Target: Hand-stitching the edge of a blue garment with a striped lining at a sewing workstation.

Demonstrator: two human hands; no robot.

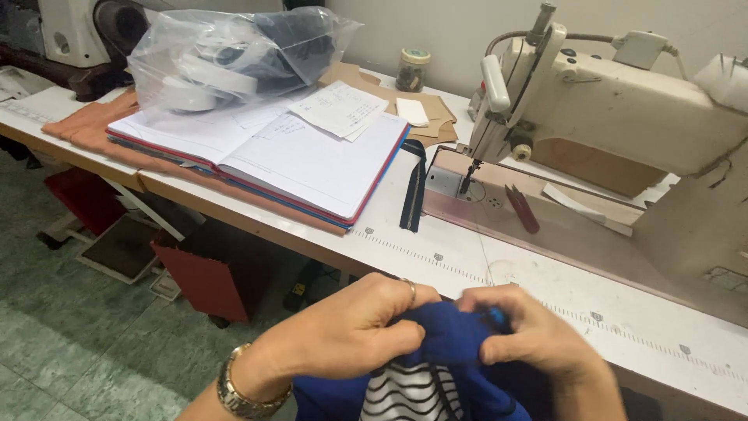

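Sewing workshop: industrial sewing machine.

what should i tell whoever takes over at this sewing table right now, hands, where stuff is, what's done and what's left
Left hand: closed on the blue fabric, ring and wristwatch on it.
Right hand: pinching the same fabric from the other side, at the table's near edge.
A black-and-white striped piece shows under the blue.
The sewing machine stands to the right; nothing lies under its needle.
Red snips lie on the machine bed, a dark strip beside the open notebook.
Done: fabric gathered in both hands.
Left: it has not reached the machine.
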